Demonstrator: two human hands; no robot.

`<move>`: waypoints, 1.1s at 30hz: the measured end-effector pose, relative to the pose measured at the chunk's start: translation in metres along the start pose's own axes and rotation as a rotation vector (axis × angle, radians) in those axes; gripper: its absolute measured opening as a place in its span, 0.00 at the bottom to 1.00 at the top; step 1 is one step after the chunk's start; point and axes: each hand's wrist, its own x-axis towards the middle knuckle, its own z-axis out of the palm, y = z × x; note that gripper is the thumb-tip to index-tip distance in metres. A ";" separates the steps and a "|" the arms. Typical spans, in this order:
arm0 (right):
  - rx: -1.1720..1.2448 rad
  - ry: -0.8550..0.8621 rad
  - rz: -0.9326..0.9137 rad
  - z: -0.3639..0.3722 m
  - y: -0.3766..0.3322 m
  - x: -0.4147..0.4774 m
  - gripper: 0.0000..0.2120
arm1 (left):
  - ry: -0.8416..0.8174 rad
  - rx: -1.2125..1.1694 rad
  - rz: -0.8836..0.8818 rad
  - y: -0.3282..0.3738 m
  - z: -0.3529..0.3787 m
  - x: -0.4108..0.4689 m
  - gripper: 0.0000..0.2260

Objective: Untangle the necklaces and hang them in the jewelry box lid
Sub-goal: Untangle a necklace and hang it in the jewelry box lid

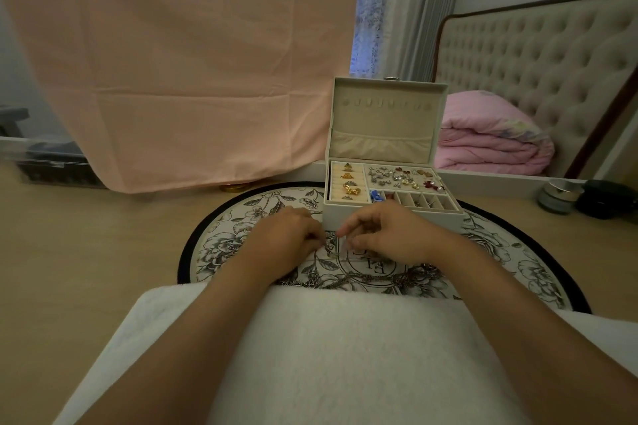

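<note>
Looking down from the head camera, I see both forearms reaching forward side by side over a white towel, wrists low and knuckles up. The left hand and right hand meet almost fingertip to fingertip just in front of the jewelry box. Each grip is pressed together, pinching a thin strand of the necklaces, thumb against curled fingers. The strand between them is fine and hard to trace. More tangled chain lies on the round floral mat under the right wrist, along the towel's far edge.

The box's front wall stands just beyond the knuckles, so forward room is tight; the mat lies open to either side. The lid stands upright behind the trays, with a row of hooks near its top.

The mat sits on a pale wooden tabletop. A pink cloth hangs at the back left, and a small jar stands far right. A tufted headboard with a pink quilt shows behind.
</note>
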 end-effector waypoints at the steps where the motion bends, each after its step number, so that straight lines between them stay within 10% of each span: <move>1: 0.023 0.003 -0.010 0.000 0.001 0.000 0.15 | 0.023 0.022 -0.034 -0.002 0.001 0.001 0.08; 9: -0.049 0.077 0.047 -0.019 0.011 -0.009 0.16 | 0.099 0.308 -0.283 -0.020 -0.003 -0.008 0.10; 18: -0.333 0.024 0.096 -0.024 0.033 -0.021 0.09 | -0.051 -0.239 0.039 0.051 -0.011 0.010 0.06; 33: -0.390 0.184 0.086 -0.026 0.040 -0.022 0.03 | -0.069 -0.196 0.100 0.063 0.009 0.012 0.07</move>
